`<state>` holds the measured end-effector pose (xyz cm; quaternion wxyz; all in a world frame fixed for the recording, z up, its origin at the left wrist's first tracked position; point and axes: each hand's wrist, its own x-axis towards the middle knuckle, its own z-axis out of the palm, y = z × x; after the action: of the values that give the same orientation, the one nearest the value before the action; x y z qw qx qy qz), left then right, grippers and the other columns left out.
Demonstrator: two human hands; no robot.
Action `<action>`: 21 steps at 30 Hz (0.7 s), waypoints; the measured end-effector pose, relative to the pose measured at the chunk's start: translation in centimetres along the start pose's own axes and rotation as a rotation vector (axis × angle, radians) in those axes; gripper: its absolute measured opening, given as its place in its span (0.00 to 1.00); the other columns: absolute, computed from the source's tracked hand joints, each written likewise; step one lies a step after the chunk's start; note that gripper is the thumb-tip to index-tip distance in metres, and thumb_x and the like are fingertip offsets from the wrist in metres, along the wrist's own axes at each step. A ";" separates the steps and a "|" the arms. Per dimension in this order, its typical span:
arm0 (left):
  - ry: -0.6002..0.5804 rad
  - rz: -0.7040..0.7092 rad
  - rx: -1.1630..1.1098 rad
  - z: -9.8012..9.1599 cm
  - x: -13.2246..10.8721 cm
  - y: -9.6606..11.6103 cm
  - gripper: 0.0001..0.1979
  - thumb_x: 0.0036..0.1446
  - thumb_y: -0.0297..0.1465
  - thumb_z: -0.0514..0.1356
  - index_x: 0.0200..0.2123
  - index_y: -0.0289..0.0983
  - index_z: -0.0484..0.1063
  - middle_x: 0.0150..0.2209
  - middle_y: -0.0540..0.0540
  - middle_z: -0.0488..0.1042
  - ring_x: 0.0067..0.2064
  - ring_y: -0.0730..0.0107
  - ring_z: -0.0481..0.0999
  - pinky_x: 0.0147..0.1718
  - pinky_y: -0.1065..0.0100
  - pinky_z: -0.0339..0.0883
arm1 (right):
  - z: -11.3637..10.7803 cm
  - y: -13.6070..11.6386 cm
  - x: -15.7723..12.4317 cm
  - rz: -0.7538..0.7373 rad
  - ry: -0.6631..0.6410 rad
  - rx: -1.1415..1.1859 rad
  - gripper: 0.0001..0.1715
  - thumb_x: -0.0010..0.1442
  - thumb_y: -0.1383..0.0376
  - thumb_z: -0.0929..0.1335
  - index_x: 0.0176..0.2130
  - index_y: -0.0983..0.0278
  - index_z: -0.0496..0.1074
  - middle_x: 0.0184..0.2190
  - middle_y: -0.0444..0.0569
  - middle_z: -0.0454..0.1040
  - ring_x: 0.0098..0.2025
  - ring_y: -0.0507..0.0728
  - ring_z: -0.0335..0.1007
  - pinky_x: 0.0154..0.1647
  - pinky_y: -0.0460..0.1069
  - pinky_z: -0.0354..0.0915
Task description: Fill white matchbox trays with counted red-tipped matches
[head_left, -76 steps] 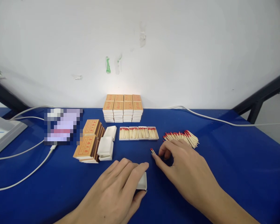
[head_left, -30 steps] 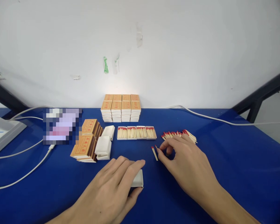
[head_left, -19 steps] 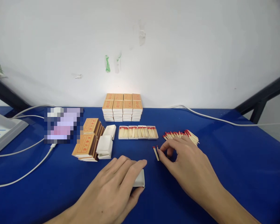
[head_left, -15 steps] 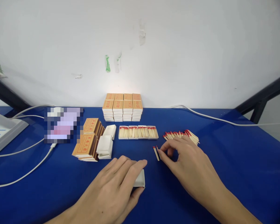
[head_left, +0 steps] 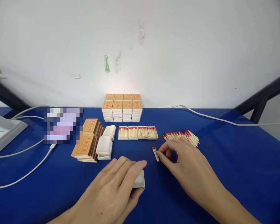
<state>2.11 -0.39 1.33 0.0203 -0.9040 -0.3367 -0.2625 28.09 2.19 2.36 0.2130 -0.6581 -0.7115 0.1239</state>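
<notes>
My left hand (head_left: 114, 189) is curled around a small white matchbox tray (head_left: 140, 179), thumb below and fingers over the top. Most of that tray is hidden by the fingers; its visible end looks bare inside. On the table to its right lie a few matches (head_left: 155, 154) side by side, red heads pointing away from me. The thumb and forefinger of my right hand (head_left: 180, 160) are pinched together at the right edge of these matches. Just beyond that hand sits a loose pile of red-tipped matches (head_left: 192, 138). Several trays filled with matches (head_left: 138, 133) stand in a row ahead.
Orange matchbox sleeves (head_left: 85, 144) are stacked at the left, beside white trays (head_left: 104, 145). A block of matchboxes (head_left: 122, 107) stands against the wall. Farther left are a blurred-out phone (head_left: 64, 124), white cables (head_left: 37, 168) and a white device (head_left: 4, 130).
My right hand has shifted slightly left, and the matches at its fingertips now lie closer together. The left hand stays with the tray.
</notes>
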 end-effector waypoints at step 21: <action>-0.002 0.002 -0.008 0.1 0.0 -0.1 0.17 0.83 0.30 0.52 0.68 0.34 0.69 0.52 0.39 0.87 0.52 0.49 0.91 0.48 0.49 0.90 | -0.5 0.1 0.4 0.041 0.038 0.120 0.16 0.75 0.54 0.71 0.35 0.54 0.82 0.38 0.45 0.84 0.42 0.62 0.79 0.41 0.56 0.71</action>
<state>2.16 -0.30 1.26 0.0165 -0.9048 -0.3346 -0.2630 28.37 2.52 2.77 0.2630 -0.6607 -0.6851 0.1581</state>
